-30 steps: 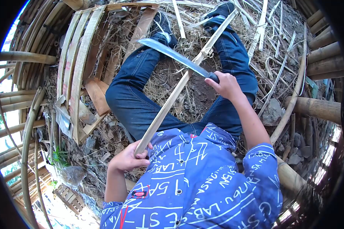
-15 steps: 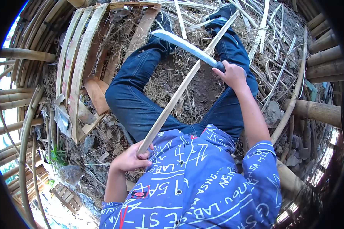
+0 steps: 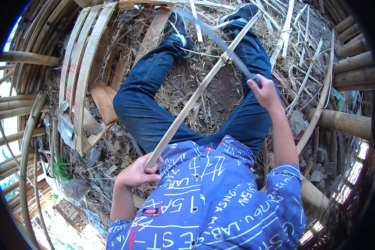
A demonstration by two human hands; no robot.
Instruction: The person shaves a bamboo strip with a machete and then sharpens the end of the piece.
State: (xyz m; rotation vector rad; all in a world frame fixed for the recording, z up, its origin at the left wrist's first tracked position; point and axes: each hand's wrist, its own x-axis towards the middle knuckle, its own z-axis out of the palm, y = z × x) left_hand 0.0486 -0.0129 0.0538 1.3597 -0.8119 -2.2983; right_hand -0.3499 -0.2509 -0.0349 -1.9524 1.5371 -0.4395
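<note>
A long pale bamboo strip (image 3: 183, 113) slants from beside my shirt up between my legs to near the far right foot. My left hand (image 3: 134, 173) is closed round its near end, close to my waist. In my right hand (image 3: 266, 93), over the right thigh, is the dark handle of a machete. The machete's long blade (image 3: 221, 43) is smeared by motion and points up and left. It crosses over the strip in this view, near a rough, frayed node (image 3: 225, 56) with a thin sliver curling off it.
My legs in jeans (image 3: 143, 98) are spread on ground littered with shavings (image 3: 296, 62). Wooden slats (image 3: 89, 68) stand at left, with a brown board piece (image 3: 103, 103) beside them. Bamboo poles (image 3: 341, 123) line the right side; more poles (image 3: 31, 59) form a wall at left.
My right hand has drawn the machete a little right and toward me, and its blade tilts more steeply upward. The strip's near end has shifted slightly left with my left hand.
</note>
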